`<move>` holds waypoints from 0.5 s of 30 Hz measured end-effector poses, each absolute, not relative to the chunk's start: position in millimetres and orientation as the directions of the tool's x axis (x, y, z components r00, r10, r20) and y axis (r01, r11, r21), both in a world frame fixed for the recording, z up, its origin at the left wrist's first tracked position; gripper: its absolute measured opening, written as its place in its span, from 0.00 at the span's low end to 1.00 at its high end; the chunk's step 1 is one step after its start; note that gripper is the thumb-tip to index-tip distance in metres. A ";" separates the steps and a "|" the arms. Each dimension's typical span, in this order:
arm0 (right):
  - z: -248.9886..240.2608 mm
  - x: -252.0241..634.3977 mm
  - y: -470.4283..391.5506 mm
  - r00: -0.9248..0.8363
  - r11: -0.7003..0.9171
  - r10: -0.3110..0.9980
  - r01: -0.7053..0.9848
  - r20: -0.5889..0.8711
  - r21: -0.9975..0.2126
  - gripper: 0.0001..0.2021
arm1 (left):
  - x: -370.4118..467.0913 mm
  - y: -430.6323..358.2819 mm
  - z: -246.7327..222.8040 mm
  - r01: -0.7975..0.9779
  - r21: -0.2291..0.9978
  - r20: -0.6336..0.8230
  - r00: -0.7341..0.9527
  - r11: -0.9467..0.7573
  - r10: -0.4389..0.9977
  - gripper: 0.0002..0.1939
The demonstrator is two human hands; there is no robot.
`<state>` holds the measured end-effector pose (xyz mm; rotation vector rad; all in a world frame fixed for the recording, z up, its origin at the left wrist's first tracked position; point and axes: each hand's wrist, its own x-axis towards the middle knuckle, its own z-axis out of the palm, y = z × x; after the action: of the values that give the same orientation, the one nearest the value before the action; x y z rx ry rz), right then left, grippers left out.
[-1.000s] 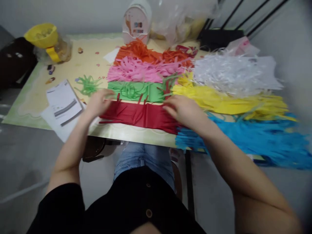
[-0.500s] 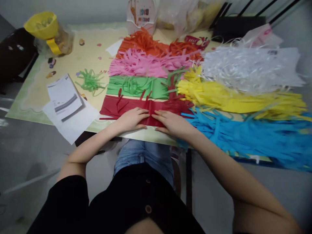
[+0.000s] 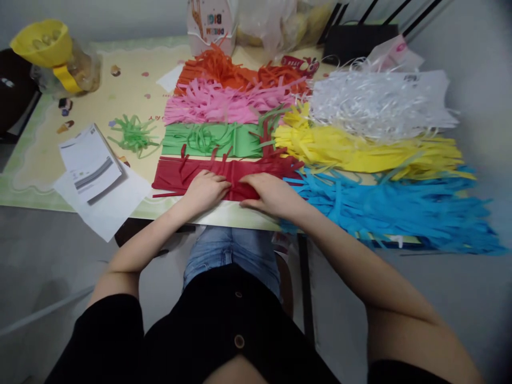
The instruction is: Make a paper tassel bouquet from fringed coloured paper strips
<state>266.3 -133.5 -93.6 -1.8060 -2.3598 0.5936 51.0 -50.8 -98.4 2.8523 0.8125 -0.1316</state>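
Observation:
Dark red fringed paper lies along the table's front edge. My left hand rests on its middle, fingers bent and close together. Just to the right, my right hand touches the same paper, thumb apart from the fingers, fingertips bent onto it. Beyond the red paper lie green strips, pink strips and orange strips, row behind row. Yellow strips and blue strips spread to the right, with white shiny strips behind them.
A small green tangle sits left of the rows. Printed cards lie on a white sheet near the front left. At the back stand a jar with a yellow funnel-like top, a printed holder and plastic bags.
The whole view has shifted, so the table's things appear further left. My right hand's fingers have bent more and its thumb has spread away; my left fingers are drawn in a little.

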 end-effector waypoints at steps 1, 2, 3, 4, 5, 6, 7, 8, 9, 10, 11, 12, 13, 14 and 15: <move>-92.8 264.0 -132.7 -0.277 0.212 0.949 0.916 -0.154 -0.341 0.27 | 52.7 -52.1 -98.0 0.538 0.132 -0.131 0.842 -0.833 0.523 0.21; -91.8 261.7 -131.7 -0.269 0.207 0.946 0.931 -0.181 -0.300 0.24 | 53.9 -53.2 -97.4 0.551 0.122 -0.134 0.833 -0.826 0.536 0.21; -90.5 259.6 -130.7 -0.255 0.195 0.942 0.946 -0.219 -0.259 0.20 | 54.2 -54.1 -96.7 0.569 0.106 -0.140 0.820 -0.815 0.555 0.20; -89.0 258.0 -129.7 -0.234 0.178 0.939 0.958 -0.253 -0.225 0.19 | 53.6 -54.5 -95.6 0.594 0.084 -0.145 0.802 -0.800 0.580 0.19; -87.3 256.7 -128.9 -0.214 0.161 0.936 0.966 -0.278 -0.200 0.19 | 51.8 -54.1 -94.3 0.624 0.054 -0.147 0.777 -0.780 0.612 0.19; -85.4 255.9 -128.0 -0.200 0.149 0.936 0.971 -0.291 -0.187 0.19 | 48.7 -52.9 -92.5 0.659 0.017 -0.146 0.746 -0.752 0.650 0.19; -83.4 255.4 -127.1 -0.187 0.137 0.938 0.974 -0.293 -0.182 0.19 | 44.4 -50.9 -90.2 0.695 -0.022 -0.143 0.709 -0.719 0.690 0.19; -81.5 255.2 -126.0 -0.176 0.127 0.940 0.975 -0.291 -0.180 0.18 | 38.9 -48.3 -87.2 0.729 -0.061 -0.143 0.670 -0.682 0.729 0.20; -79.8 255.2 -124.6 -0.165 0.116 0.942 0.977 -0.291 -0.177 0.18 | 32.7 -45.6 -83.2 0.758 -0.101 -0.146 0.629 -0.644 0.764 0.20; -78.3 255.3 -122.8 -0.153 0.105 0.944 0.979 -0.292 -0.174 0.18 | 26.4 -43.1 -78.0 0.782 -0.141 -0.152 0.589 -0.608 0.793 0.21; -77.2 255.4 -120.8 -0.140 0.093 0.946 0.981 -0.291 -0.171 0.18 | 20.5 -41.5 -71.6 0.797 -0.177 -0.161 0.556 -0.578 0.815 0.20; -76.5 255.4 -118.4 -0.128 0.081 0.949 0.982 -0.290 -0.168 0.18 | 15.9 -41.2 -64.2 0.804 -0.205 -0.168 0.532 -0.558 0.830 0.20; -76.1 255.5 -115.9 -0.115 0.069 0.951 0.984 -0.288 -0.167 0.18 | 13.4 -42.5 -56.0 0.807 -0.222 -0.167 0.522 -0.548 0.836 0.19; -76.1 255.5 -113.4 -0.105 0.058 0.952 0.984 -0.287 -0.167 0.18 | 13.6 -45.4 -47.9 0.804 -0.225 -0.149 0.530 -0.551 0.835 0.18; -76.2 255.6 -111.1 -0.097 0.049 0.953 0.984 -0.286 -0.169 0.18 | 16.6 -49.5 -40.5 0.792 -0.209 -0.115 0.562 -0.573 0.819 0.17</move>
<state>255.6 -111.1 -76.2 -2.1726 -2.3425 0.5230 16.6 -49.5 -40.5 2.8933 1.5005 -0.3281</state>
